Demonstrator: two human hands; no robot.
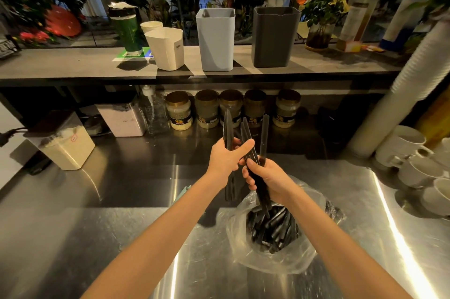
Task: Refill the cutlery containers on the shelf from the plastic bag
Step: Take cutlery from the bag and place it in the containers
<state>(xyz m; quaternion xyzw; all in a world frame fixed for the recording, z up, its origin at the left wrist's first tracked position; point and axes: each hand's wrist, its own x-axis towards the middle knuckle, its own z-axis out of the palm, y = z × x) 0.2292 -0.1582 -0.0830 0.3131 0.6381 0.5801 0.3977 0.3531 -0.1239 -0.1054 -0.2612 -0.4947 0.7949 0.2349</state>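
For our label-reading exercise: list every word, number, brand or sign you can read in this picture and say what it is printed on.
White container: small grey print near the rim, too blurred to read.
Clear powder bin: small red-edged sticker, characters too small to read.
Jars under the shelf: black-and-yellow labels, text blurred.
Green cup and the green sheet under it: no legible print.
Nothing can be quoted with confidence.

Steel counter [97, 225] w/ plastic bag [304, 257]; shelf [73, 65] w/ three containers [215, 40].
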